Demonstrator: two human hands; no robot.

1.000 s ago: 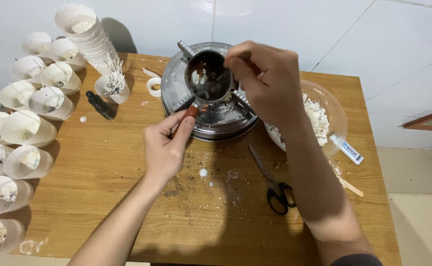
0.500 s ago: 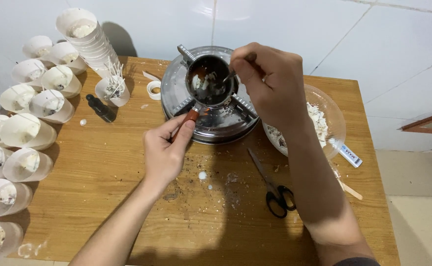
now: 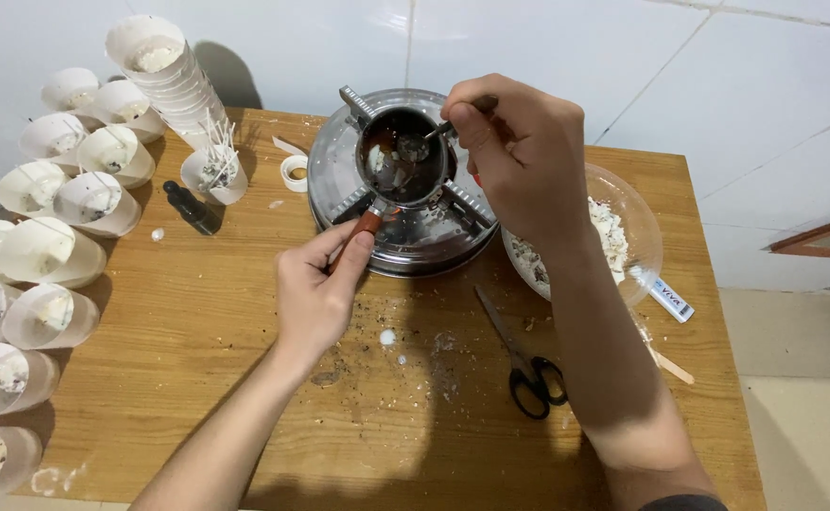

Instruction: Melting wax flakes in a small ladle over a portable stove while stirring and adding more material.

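Two hands: left hand (image 3: 315,284) grips wooden handle (image 3: 356,235); right hand (image 3: 519,156) holds metal spoon (image 3: 421,142).

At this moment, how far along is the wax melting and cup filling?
Done: many paper cups at left already hold wax and wicks. In hand: left hand grips the pot handle, right hand stirs unmelted lumps with a spoon. Left: white flakes in the glass bowl.

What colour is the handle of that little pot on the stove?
Reddish-brown; the pot handle shows best in the head view, pinched by the left hand.
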